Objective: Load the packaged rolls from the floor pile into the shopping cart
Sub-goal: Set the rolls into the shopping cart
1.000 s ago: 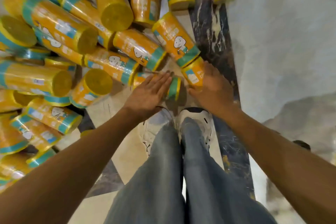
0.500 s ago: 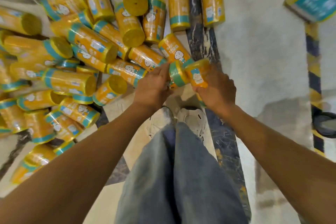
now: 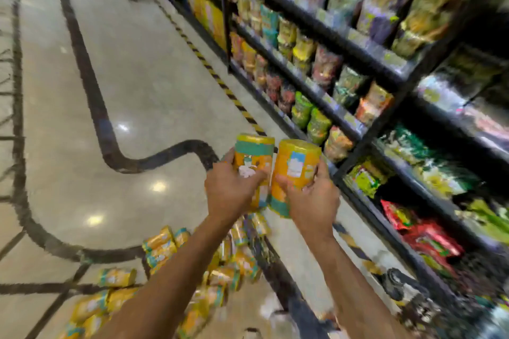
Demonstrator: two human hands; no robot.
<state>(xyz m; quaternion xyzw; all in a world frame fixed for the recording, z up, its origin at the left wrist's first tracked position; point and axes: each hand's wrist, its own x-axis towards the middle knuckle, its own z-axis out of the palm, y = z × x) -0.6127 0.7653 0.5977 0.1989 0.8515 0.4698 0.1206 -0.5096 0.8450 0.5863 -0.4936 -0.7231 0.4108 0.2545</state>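
A roll [image 3: 254, 155] is clamped upright by the fingers of the left hand [image 3: 234, 195] and a second roll [image 3: 296, 166] by those of the right hand [image 3: 312, 201], the pile [image 3: 162, 248] below the fingers, evidently so two are carried together.

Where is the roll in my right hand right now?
Head view, centre: the roll is gripped in the right hand, close beside the other roll, above the floor pile, left of the shelves.

Left roll [image 3: 253, 162]: yellow-orange, teal band near top, white cartoon print. Right roll [image 3: 295, 170]: orange, pale label, teal band at bottom. Pile [image 3: 161, 246], lower left: yellow, teal bands. Floor [image 3: 154, 85]: beige, dark curving stripe. Tape [image 3: 210, 68]: yellow-black stripes. Shelves [image 3: 224, 22]: black.
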